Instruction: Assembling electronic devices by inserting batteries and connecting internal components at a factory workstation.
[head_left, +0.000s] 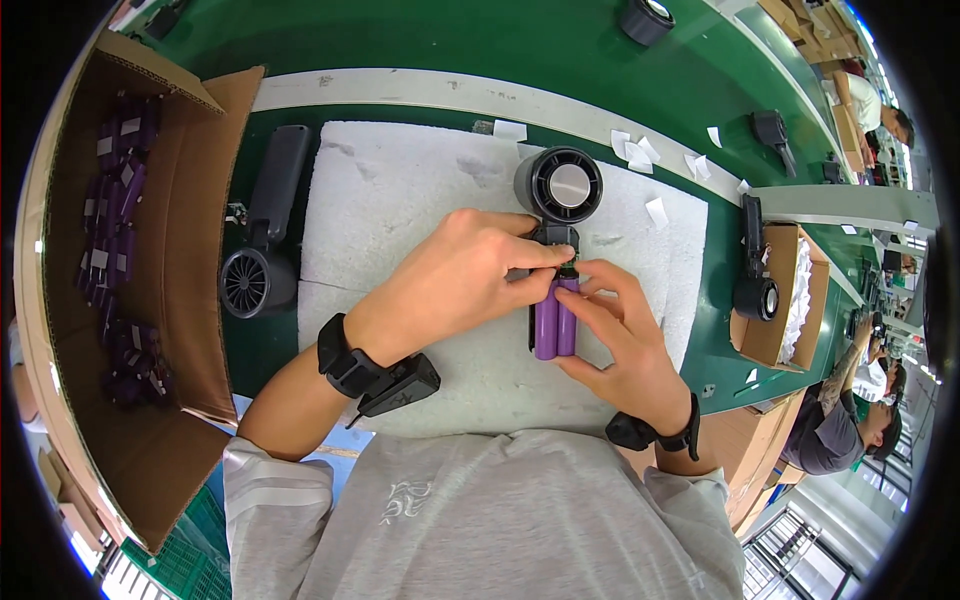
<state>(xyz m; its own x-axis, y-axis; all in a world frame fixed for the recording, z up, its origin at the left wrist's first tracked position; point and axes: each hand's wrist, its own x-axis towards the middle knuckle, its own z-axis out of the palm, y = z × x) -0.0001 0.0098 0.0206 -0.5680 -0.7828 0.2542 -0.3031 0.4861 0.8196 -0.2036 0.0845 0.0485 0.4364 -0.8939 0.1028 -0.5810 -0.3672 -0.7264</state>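
Note:
A black hand-held fan (560, 187) lies on a white foam pad (400, 200), its round head pointing away from me. Its open handle holds a pair of purple cylindrical battery cells (555, 318). My left hand (450, 285) grips the fan's neck just above the cells, fingers pinched at their top end. My right hand (620, 335) rests against the right side of the cells, fingertips meeting the left hand's at the top. Both wrists wear black bands.
A second black fan (262, 235) lies left of the pad. An open cardboard box (170, 330) with several purple battery packs stands at the left. Another fan sits in a small carton (775, 300) at the right. Paper scraps dot the green belt. Other people work far right.

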